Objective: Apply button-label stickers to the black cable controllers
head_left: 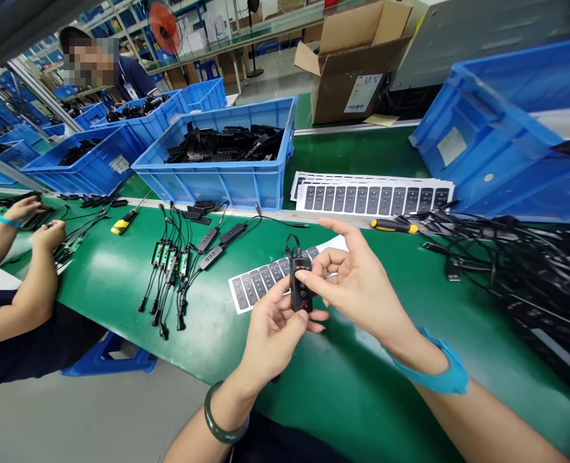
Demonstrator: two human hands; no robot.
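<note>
A small black controller [301, 286] with button symbols and red marks stands nearly upright in front of me, its thin cable looping at the top. My left hand [276, 331] is closed around its lower part, thumb on the near edge. The thumb of my right hand [356, 283] presses on the upper face, with the other fingers curled behind and the index finger raised; the grip is closed on the controller. Behind it lies a sheet of grey button labels [260, 283], partly hidden by my hands. Left of the sheet are several cabled circuit boards [169, 260] and closed controllers [211, 258].
A blue bin [212, 180] of black parts stands behind. More label sheets [374, 198] and a yellow-black screwdriver [394, 226] lie at the back. Black cables [487, 257] heap up on the right. At left, a co-worker's hands [48, 235] work near another screwdriver [124, 221].
</note>
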